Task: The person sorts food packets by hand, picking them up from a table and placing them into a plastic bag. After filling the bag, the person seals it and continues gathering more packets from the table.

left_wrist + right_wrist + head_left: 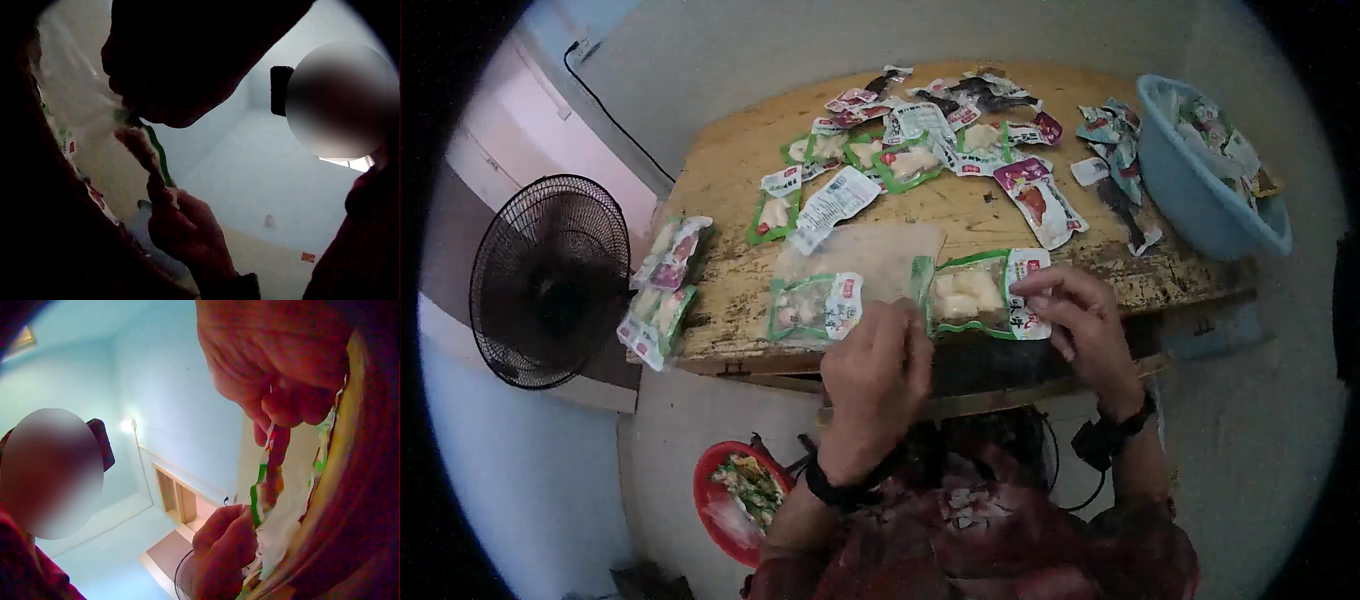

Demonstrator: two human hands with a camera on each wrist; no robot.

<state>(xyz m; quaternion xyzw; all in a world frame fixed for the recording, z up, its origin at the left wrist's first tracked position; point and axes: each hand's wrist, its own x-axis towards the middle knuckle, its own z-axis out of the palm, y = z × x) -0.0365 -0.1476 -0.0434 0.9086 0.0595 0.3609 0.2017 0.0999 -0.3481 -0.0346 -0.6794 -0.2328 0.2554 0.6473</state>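
Observation:
Both hands hold a green-edged packet (968,292) with pale pieces behind its clear window, at the table's front edge. My left hand (872,375) pinches its left end between thumb and curled fingers. The white printed right end is pinched by my right hand (1085,325). The right wrist view shows the packet (257,503) edge-on between the left hand (225,550) and the right hand (281,362). A similar packet (805,306) lies left of it, on a translucent sheet (880,250).
Many packets (910,160) cover the table's back half. A blue basin (1170,190) of packets stands at the right, two stacked packets (658,315) lie at the left edge. A black fan (550,280) stands left; a red basin (705,490) sits below.

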